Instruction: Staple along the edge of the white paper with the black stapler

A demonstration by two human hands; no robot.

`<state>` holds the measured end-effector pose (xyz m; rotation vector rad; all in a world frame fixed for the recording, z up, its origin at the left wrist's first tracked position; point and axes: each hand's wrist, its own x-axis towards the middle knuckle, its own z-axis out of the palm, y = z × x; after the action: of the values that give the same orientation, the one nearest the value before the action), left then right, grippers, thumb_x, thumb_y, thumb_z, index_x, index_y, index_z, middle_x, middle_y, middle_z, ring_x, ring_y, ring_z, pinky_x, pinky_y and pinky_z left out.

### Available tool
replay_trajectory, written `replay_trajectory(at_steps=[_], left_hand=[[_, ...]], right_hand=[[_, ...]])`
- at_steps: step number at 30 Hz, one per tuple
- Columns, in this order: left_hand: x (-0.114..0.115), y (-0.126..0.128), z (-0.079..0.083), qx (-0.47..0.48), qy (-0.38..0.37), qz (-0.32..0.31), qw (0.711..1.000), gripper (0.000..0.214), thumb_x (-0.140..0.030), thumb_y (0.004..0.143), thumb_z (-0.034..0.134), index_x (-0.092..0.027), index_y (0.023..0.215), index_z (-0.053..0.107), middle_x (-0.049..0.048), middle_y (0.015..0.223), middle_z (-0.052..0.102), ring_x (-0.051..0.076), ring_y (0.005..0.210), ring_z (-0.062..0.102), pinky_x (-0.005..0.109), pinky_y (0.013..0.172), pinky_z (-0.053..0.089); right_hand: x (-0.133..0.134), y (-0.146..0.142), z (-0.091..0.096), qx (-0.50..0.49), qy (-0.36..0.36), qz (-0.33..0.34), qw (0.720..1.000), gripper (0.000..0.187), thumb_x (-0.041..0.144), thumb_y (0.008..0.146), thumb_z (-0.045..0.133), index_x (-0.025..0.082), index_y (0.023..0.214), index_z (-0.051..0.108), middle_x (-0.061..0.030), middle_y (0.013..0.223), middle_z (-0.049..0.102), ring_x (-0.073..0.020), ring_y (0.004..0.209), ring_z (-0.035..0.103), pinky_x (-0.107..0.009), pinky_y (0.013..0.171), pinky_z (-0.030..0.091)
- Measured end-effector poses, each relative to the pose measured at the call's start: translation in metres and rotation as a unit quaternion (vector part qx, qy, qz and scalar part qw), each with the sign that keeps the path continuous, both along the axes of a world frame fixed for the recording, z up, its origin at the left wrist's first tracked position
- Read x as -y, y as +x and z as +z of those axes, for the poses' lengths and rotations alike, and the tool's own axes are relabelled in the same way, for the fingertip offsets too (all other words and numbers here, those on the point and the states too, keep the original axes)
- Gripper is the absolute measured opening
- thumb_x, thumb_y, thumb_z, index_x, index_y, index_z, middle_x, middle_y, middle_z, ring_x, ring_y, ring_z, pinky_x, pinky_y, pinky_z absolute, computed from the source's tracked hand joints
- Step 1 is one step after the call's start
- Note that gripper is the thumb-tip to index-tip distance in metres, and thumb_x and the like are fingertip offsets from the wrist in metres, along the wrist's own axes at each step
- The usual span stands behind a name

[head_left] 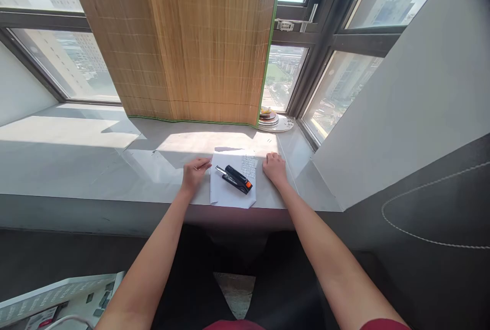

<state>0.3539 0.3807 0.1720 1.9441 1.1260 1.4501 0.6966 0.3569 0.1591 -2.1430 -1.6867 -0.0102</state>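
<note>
A small stack of white paper (229,195) lies on the pale window ledge (115,167) in front of me. A black stapler (238,179) with an orange end rests on top of it, its jaw swung apart. My left hand (194,172) sits at the paper's left edge, fingers curled, thumb and forefinger pinched near the top left corner. My right hand (274,167) rests knuckles-up on the ledge at the paper's right edge, fingers curled under. Neither hand touches the stapler.
A bamboo blind (199,44) hangs over the middle window. Stacked plates (273,120) stand at the back right of the ledge. A grey wall panel (401,116) closes the right side. A printed box (57,299) lies at lower left.
</note>
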Motion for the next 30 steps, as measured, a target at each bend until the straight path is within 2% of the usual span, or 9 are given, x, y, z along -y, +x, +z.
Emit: replay_trajectory(at_steps=[4, 7, 11, 13, 16, 18, 21, 26, 30], left_hand=[[0.003, 0.003, 0.001, -0.028, -0.014, -0.059, 0.998, 0.028, -0.035, 0.09, 0.068, -0.021, 0.111, 0.082, 0.0059, 0.1, 0.079, 0.022, 0.087, 0.072, 0.037, 0.081, 0.059], [0.001, 0.002, -0.002, -0.024, -0.041, -0.071, 0.996, 0.035, -0.035, 0.092, 0.066, -0.019, 0.121, 0.078, 0.0056, 0.098, 0.08, 0.021, 0.083, 0.073, 0.038, 0.082, 0.06], [0.001, 0.001, -0.004, -0.086, -0.003, -0.074, 0.994, 0.024, -0.034, 0.096, 0.065, -0.02, 0.11, 0.077, 0.0093, 0.104, 0.079, 0.025, 0.097, 0.072, 0.041, 0.091, 0.058], [0.001, 0.002, -0.002, -0.132, 0.028, -0.074, 0.988, 0.018, -0.031, 0.097, 0.064, -0.022, 0.106, 0.077, 0.0098, 0.106, 0.078, 0.026, 0.104, 0.069, 0.043, 0.096, 0.055], [0.001, 0.005, 0.002, -0.191, 0.05, -0.084, 0.977, 0.013, -0.027, 0.097, 0.066, -0.023, 0.104, 0.076, 0.0087, 0.11, 0.078, 0.027, 0.111, 0.065, 0.045, 0.103, 0.048], [0.002, 0.007, 0.003, -0.223, 0.053, -0.104, 0.968, 0.011, -0.024, 0.096, 0.068, -0.023, 0.104, 0.075, 0.0079, 0.115, 0.078, 0.027, 0.115, 0.064, 0.044, 0.105, 0.044], [0.003, 0.009, 0.004, -0.258, 0.052, -0.129, 0.956, 0.01, -0.022, 0.096, 0.068, -0.023, 0.104, 0.074, 0.0068, 0.116, 0.078, 0.026, 0.117, 0.064, 0.042, 0.102, 0.042], [0.002, 0.008, 0.002, -0.281, 0.04, -0.147, 0.947, 0.01, -0.023, 0.098, 0.067, -0.022, 0.103, 0.075, 0.0066, 0.112, 0.079, 0.026, 0.113, 0.066, 0.042, 0.1, 0.04], [-0.001, 0.008, -0.001, -0.276, 0.037, -0.165, 0.946, 0.011, -0.027, 0.099, 0.067, -0.023, 0.104, 0.076, 0.007, 0.112, 0.08, 0.026, 0.113, 0.067, 0.042, 0.1, 0.041]], right_hand=[[0.002, 0.007, 0.003, -0.07, 0.016, 0.003, 0.997, 0.03, 0.02, 0.097, 0.046, 0.016, 0.115, 0.07, -0.0167, 0.142, 0.062, -0.0301, 0.134, 0.053, -0.043, 0.114, 0.038], [0.011, 0.003, 0.009, -0.176, 0.065, 0.021, 0.982, 0.027, 0.023, 0.094, 0.048, 0.018, 0.104, 0.073, -0.0112, 0.119, 0.074, -0.026, 0.117, 0.064, -0.039, 0.107, 0.046], [0.041, -0.03, 0.014, -0.309, 0.12, 0.141, 0.933, 0.036, 0.045, 0.102, 0.047, 0.022, 0.098, 0.074, -0.0062, 0.099, 0.077, -0.0236, 0.094, 0.07, -0.034, 0.082, 0.055], [0.057, -0.053, 0.014, -0.304, 0.115, 0.205, 0.923, 0.036, 0.052, 0.102, 0.053, 0.023, 0.104, 0.074, -0.0062, 0.099, 0.076, -0.0231, 0.089, 0.069, -0.034, 0.079, 0.054], [0.072, -0.08, 0.012, -0.23, 0.109, 0.266, 0.93, 0.037, 0.049, 0.093, 0.071, 0.024, 0.12, 0.07, -0.0079, 0.109, 0.074, -0.0259, 0.098, 0.066, -0.038, 0.089, 0.053], [0.075, -0.09, 0.01, -0.198, 0.101, 0.272, 0.936, 0.037, 0.04, 0.091, 0.073, 0.024, 0.124, 0.068, -0.0088, 0.111, 0.073, -0.0272, 0.103, 0.066, -0.039, 0.093, 0.052], [0.075, -0.092, 0.009, -0.203, 0.084, 0.268, 0.938, 0.03, 0.03, 0.093, 0.068, 0.024, 0.122, 0.067, -0.0079, 0.106, 0.072, -0.0262, 0.099, 0.067, -0.038, 0.09, 0.052], [0.074, -0.088, 0.01, -0.233, 0.069, 0.28, 0.929, 0.029, 0.03, 0.092, 0.069, 0.026, 0.121, 0.067, -0.0044, 0.1, 0.071, -0.0239, 0.091, 0.067, -0.036, 0.085, 0.051], [0.075, -0.089, 0.009, -0.231, 0.065, 0.268, 0.933, 0.031, 0.03, 0.092, 0.07, 0.026, 0.123, 0.067, -0.0047, 0.1, 0.071, -0.024, 0.092, 0.067, -0.035, 0.086, 0.051]])
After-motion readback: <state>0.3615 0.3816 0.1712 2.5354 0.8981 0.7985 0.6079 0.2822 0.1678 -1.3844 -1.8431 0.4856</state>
